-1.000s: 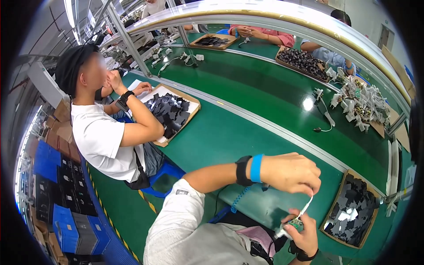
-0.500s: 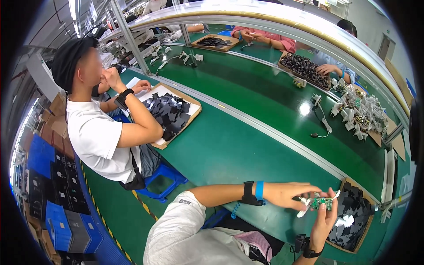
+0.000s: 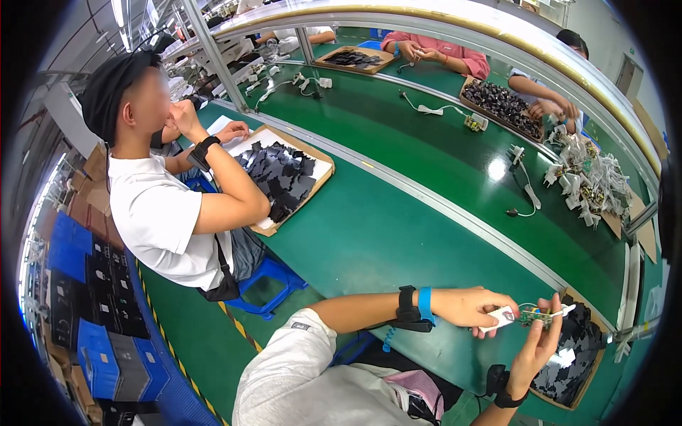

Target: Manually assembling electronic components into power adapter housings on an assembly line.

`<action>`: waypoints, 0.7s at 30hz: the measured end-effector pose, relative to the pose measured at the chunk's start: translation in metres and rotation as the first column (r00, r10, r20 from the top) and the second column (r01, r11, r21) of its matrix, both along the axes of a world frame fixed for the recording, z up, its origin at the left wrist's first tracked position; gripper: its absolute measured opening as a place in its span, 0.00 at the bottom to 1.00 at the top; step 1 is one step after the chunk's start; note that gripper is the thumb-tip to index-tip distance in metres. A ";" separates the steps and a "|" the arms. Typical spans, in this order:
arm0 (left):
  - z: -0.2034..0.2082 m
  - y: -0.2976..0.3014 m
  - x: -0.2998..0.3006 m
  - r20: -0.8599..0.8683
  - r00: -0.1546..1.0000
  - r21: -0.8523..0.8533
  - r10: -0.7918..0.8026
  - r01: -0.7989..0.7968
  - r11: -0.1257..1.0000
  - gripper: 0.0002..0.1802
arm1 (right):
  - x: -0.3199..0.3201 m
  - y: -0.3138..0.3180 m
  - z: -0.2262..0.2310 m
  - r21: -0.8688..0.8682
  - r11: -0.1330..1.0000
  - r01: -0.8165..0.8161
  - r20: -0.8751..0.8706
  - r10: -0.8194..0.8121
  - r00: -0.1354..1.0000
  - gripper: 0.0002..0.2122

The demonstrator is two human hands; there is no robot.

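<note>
My left hand (image 3: pixel 472 307), with a blue band and a black strap at its wrist, is closed on a white plastic housing (image 3: pixel 499 321). My right hand (image 3: pixel 534 355) pinches a small green circuit board (image 3: pixel 534 316) between thumb and fingers. The board stands tilted, its components partly hidden by the fingers. The white piece and the board are close side by side; whether they are joined I cannot tell. Behind my right hand lies a cardboard tray (image 3: pixel 602 369) of dark grey, jagged-edged sheet pieces (image 3: pixel 574 355).
A green table (image 3: pixel 362 248) runs along my front, with a metal rail (image 3: pixel 426 202) beyond it. A co-worker in white (image 3: pixel 160 206) sits at left beside another tray of dark sheets (image 3: pixel 280 174). Farther right stand a pile of white plugs and cables (image 3: pixel 586 174) and a box of black parts (image 3: pixel 501 106).
My left hand has closed on the white piece. The board has turned more edge-on in my right hand. On the far belt, a white cable with a board has come further into view.
</note>
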State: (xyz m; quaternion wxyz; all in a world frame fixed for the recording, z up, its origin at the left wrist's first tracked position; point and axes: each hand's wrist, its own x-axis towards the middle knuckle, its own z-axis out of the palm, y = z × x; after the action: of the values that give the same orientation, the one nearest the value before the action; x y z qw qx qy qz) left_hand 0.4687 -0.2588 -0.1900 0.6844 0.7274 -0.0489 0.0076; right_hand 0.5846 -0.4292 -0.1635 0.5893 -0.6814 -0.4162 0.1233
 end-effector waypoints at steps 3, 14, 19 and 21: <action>0.005 -0.001 -0.006 -0.005 0.982 -0.369 -0.190 0.175 0.913 0.22 | 0.015 -0.006 0.001 -0.068 0.997 0.046 0.007 -0.045 0.999 0.19; 0.040 0.016 -0.023 0.171 0.975 -0.579 -0.145 0.218 0.785 0.24 | 0.083 -0.087 -0.021 -0.373 0.687 0.623 0.891 0.076 0.448 0.16; 0.008 0.009 0.006 0.076 0.995 -0.452 0.070 -0.029 0.892 0.24 | 0.097 -0.112 -0.057 -0.685 0.472 0.554 0.684 0.156 0.713 0.17; -0.018 0.011 0.010 -0.013 0.992 -0.442 0.123 -0.116 0.889 0.24 | 0.100 -0.112 -0.051 -0.729 0.496 0.472 0.627 0.205 0.752 0.16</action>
State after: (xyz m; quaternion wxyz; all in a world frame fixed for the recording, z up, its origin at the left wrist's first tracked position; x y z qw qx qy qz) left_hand 0.4790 -0.2475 -0.2078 0.8294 0.5547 -0.0063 0.0660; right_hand 0.6846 -0.5411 -0.2143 -0.0014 -0.9101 -0.4139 0.0213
